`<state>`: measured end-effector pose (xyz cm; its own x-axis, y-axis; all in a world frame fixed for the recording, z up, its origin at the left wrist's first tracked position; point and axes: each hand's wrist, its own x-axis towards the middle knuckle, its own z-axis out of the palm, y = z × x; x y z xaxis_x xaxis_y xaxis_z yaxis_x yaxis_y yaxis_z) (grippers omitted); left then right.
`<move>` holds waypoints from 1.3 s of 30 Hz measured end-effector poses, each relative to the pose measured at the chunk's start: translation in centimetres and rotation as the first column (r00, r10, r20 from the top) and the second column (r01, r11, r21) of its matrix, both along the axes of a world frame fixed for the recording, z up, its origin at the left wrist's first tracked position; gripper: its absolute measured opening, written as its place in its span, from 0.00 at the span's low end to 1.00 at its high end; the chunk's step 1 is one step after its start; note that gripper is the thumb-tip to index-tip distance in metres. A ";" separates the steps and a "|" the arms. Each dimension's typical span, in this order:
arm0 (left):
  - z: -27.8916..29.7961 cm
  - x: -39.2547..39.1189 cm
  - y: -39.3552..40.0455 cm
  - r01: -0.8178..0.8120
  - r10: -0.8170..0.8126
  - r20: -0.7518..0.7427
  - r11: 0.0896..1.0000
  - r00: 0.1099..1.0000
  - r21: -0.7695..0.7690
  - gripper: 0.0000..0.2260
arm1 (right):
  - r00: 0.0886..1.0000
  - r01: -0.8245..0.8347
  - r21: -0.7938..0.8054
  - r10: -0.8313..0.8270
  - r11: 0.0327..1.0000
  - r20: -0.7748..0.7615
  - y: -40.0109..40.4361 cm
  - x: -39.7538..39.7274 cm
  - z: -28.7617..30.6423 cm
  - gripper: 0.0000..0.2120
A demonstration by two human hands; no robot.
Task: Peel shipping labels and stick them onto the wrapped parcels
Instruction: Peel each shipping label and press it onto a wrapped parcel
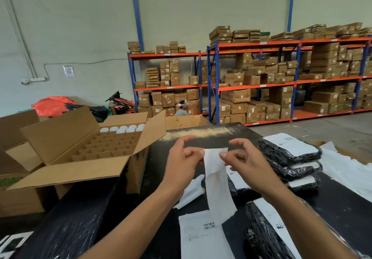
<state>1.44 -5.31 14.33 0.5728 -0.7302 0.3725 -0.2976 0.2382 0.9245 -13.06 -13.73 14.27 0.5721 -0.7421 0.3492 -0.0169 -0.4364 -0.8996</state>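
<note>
Head view: both bare hands are raised over the black table top (201, 137), pinching the top edge of a long white paper label strip (216, 180) between them. The left hand (183, 158) grips the strip's top left corner between thumb and forefinger, its other fingers loosely curled; the right hand (241, 160) nips the top right corner the same way, index finger arched above. The strip hangs down toward 6 o'clock, its lower end curling over a flat white printed label sheet (199, 236) lying on the table. At 3 o'clock from the hands sits a stack of black plastic-wrapped parcels (289, 158), each with a white label on top. Another black wrapped parcel (261, 232) lies at 5 o'clock, also labelled. At 9 o'clock stands an open brown cardboard box (80, 154) with a divider grid.
</note>
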 end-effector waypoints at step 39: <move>-2.0 9.6 3.4 -0.444 0.417 -0.276 0.895 0.866 -0.038 0.17 | 0.940 0.233 -0.233 -0.280 0.944 -0.195 -4.5 2.6 0.1 0.15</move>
<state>11.08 -1.94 12.30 0.9060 -0.3569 0.2275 -0.1496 0.2327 0.9610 -10.45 -18.22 14.41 0.4516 -0.8004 0.3943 -0.3418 -0.5634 -0.7522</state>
